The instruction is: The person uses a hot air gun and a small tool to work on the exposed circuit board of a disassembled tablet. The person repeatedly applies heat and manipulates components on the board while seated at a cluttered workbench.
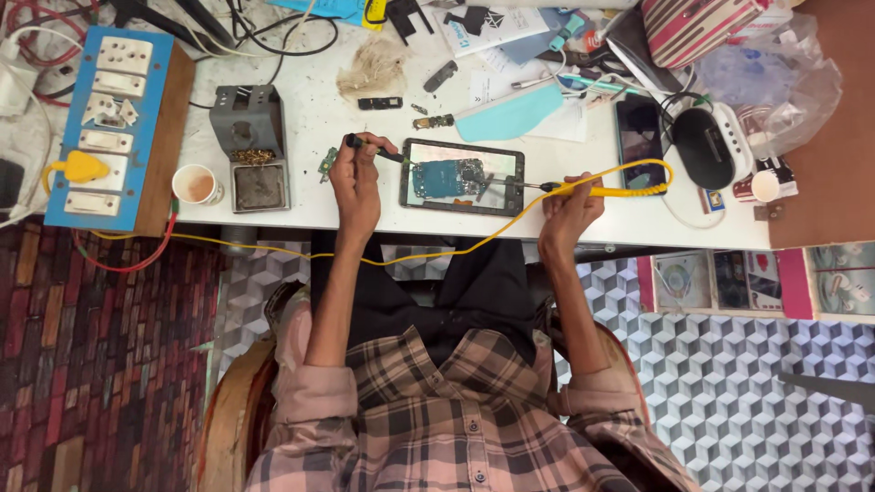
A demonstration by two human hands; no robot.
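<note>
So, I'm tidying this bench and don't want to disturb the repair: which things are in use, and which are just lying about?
In use:
left hand holding a black tool
right hand holding the yellow soldering iron
opened tablet with blue board

Lying about:
soldering stand
small cup
blue switchboard
dark phone
plastic bag

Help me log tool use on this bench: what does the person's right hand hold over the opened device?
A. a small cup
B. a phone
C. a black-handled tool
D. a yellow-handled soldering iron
D: the right hand grips the yellow-handled soldering iron, tip over the opened device.
</note>
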